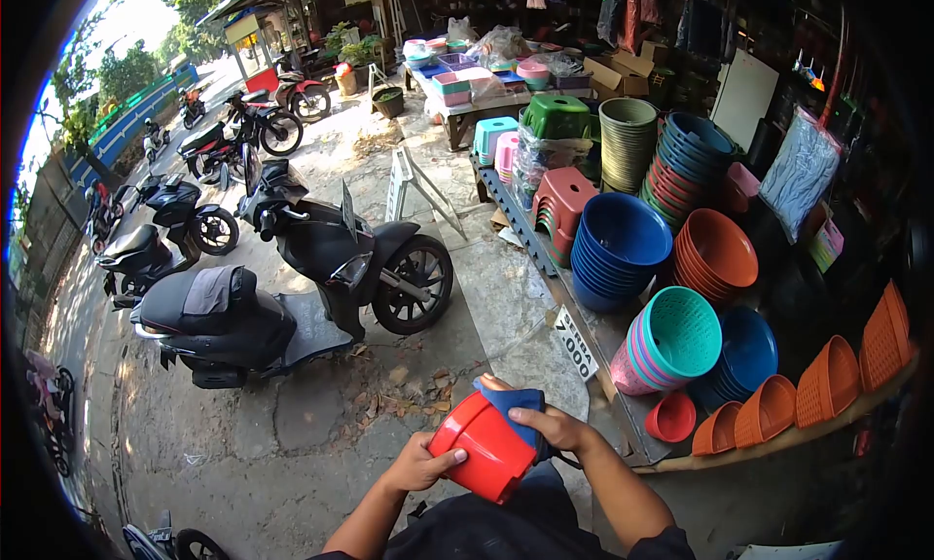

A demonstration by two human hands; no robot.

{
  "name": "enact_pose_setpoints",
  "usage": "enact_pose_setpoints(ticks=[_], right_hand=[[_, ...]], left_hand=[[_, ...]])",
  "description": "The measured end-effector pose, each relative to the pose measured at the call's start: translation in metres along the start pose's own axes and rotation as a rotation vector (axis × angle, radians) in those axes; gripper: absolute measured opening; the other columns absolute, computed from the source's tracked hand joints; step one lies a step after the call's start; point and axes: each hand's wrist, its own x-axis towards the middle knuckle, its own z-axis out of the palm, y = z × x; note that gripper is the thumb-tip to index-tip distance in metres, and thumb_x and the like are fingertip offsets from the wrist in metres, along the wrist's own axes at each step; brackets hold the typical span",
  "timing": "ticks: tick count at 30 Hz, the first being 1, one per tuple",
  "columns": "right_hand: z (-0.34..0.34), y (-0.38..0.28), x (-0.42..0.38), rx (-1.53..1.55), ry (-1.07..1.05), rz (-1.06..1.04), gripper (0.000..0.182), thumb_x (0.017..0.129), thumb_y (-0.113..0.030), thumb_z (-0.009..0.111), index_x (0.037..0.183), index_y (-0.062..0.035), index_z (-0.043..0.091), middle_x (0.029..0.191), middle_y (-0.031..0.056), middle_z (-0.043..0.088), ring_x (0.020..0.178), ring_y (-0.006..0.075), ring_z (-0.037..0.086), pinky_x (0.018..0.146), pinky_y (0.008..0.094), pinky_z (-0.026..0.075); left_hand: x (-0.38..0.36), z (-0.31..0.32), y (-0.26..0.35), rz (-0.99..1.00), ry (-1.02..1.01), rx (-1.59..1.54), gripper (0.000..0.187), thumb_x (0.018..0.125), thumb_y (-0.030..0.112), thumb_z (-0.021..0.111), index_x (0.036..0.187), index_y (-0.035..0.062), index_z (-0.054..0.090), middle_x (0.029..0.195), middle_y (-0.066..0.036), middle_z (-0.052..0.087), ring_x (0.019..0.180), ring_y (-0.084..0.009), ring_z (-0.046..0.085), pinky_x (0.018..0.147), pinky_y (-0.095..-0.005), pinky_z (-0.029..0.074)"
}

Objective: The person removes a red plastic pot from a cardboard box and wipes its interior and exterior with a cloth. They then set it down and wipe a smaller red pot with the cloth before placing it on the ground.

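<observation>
A shiny red plastic pot is tilted in front of my body. My left hand grips its left side, thumb on the outer wall and the other fingers out of sight behind. On the upper right of the pot, my right hand is closed on a blue cloth that lies against the rim and wall. Part of the cloth is hidden under the fingers. Close to my right forearm, a small red pot stands on the display bench.
Stacked blue buckets, orange tubs and turquoise baskets fill the bench on my right. Orange planters line its near edge. A price sign leans at the bench side. A black scooter is parked ahead left.
</observation>
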Motion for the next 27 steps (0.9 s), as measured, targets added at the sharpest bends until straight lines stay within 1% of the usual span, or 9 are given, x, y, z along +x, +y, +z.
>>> enact_pose_setpoints(ticks=[1,6,9,14,17,22,25,26,27], right_hand=[[0.009,-0.032,-0.008,0.388,0.083,0.255,0.065,0.097,-0.035,0.045,0.15,-0.0032,0.026,0.151,0.0117,0.033,0.138,0.0191,0.033,0.114,0.0329,0.025],[0.004,-0.011,-0.01,0.616,0.163,0.162,0.069,0.093,-0.035,0.048,0.148,0.0006,0.028,0.143,0.0131,0.045,0.125,0.0192,0.049,0.108,0.0322,0.034],[0.0,0.004,-0.016,0.771,0.197,0.126,0.069,0.091,-0.035,0.049,0.147,0.0027,0.03,0.143,0.0149,0.044,0.127,0.0212,0.048,0.109,0.0327,0.034],[-0.003,0.013,-0.024,0.873,0.224,0.087,0.07,0.089,-0.035,0.049,0.145,0.0031,0.033,0.144,0.0172,0.043,0.129,0.0246,0.047,0.111,0.0353,0.032],[-0.003,0.012,-0.029,0.968,0.202,0.085,0.07,0.088,-0.035,0.049,0.145,0.002,0.033,0.143,0.0174,0.045,0.129,0.0256,0.047,0.111,0.0371,0.031],[0.018,0.014,-0.023,0.891,0.415,-0.01,0.069,0.089,-0.037,0.046,0.145,0.0013,0.033,0.141,0.0168,0.047,0.129,0.0261,0.047,0.111,0.0377,0.031],[0.037,0.029,-0.007,0.636,0.774,-0.29,0.067,0.092,-0.041,0.042,0.145,-0.0012,0.032,0.139,0.0148,0.048,0.128,0.0259,0.047,0.112,0.039,0.03],[0.04,0.029,-0.003,0.464,0.812,-0.354,0.068,0.094,-0.037,0.039,0.147,0.0024,0.025,0.145,0.0168,0.04,0.135,0.0268,0.038,0.114,0.0391,0.026],[0.045,0.031,0.0,0.464,0.815,-0.35,0.068,0.094,-0.037,0.039,0.147,0.0024,0.025,0.145,0.0168,0.04,0.135,0.0268,0.038,0.114,0.0391,0.026]], left_hand=[[0.002,-0.002,-0.005,0.038,0.023,-0.014,0.034,0.089,0.03,0.069,0.1,-0.0012,0.066,0.08,-0.006,0.069,0.065,-0.0119,0.064,0.056,-0.0252,0.053],[0.009,0.006,-0.014,0.114,0.121,-0.12,0.034,0.092,0.03,0.064,0.105,-0.0018,0.064,0.08,-0.007,0.069,0.062,-0.0135,0.066,0.05,-0.0257,0.053],[0.011,0.007,-0.019,0.098,0.117,-0.185,0.035,0.092,0.03,0.064,0.105,-0.0019,0.064,0.083,-0.007,0.069,0.067,-0.0143,0.067,0.056,-0.0275,0.055],[0.024,0.01,-0.033,0.114,0.085,-0.424,0.039,0.093,0.032,0.064,0.113,-0.0015,0.062,0.103,-0.011,0.069,0.092,-0.0192,0.067,0.086,-0.0366,0.054],[0.029,0.006,-0.029,0.083,0.059,-0.577,0.046,0.093,0.033,0.063,0.122,-0.0015,0.056,0.114,-0.014,0.065,0.102,-0.0226,0.065,0.094,-0.0398,0.051],[0.042,0.023,-0.018,0.071,0.05,-0.774,0.054,0.098,0.04,0.05,0.138,0.0033,0.042,0.135,-0.015,0.053,0.121,-0.0278,0.055,0.104,-0.0458,0.043],[0.055,0.039,-0.012,0.105,0.076,-0.921,0.055,0.102,0.043,0.037,0.143,0.0066,0.036,0.143,-0.014,0.046,0.13,-0.0289,0.047,0.109,-0.0477,0.037],[0.06,0.047,-0.006,0.145,0.098,-0.951,0.055,0.103,0.044,0.032,0.144,0.0078,0.034,0.145,-0.013,0.043,0.132,-0.029,0.044,0.111,-0.0481,0.035],[0.063,0.056,0.002,0.182,0.124,-0.945,0.058,0.103,0.048,0.028,0.144,0.0073,0.034,0.145,-0.013,0.043,0.132,-0.0285,0.044,0.112,-0.046,0.034]])
